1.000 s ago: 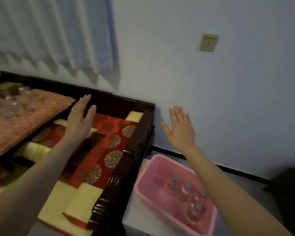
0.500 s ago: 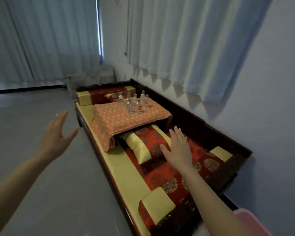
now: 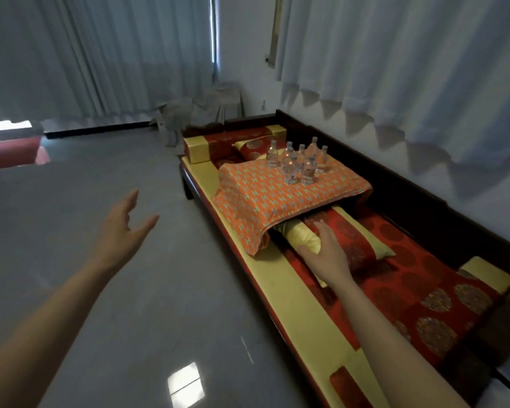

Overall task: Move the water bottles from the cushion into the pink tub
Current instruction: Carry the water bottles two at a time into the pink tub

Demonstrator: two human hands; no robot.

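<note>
Reaching from the head view, both hands empty and spread, left hand (image 3: 121, 231) over floor, right hand (image 3: 326, 254) above the bench; water bottles (image 3: 296, 161) stand clustered, well ahead, on the orange cushion (image 3: 277, 201); best grasp one low, kept upright.

pillow (image 3: 333, 240) partly under orange cloth (image 3: 280, 198)

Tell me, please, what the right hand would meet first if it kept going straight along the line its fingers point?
Probably the hanging front edge of the orange patterned cloth, just beyond the right hand, which is open above the red and gold bolster. The water bottles stand farther back; depth is uncertain.
</note>
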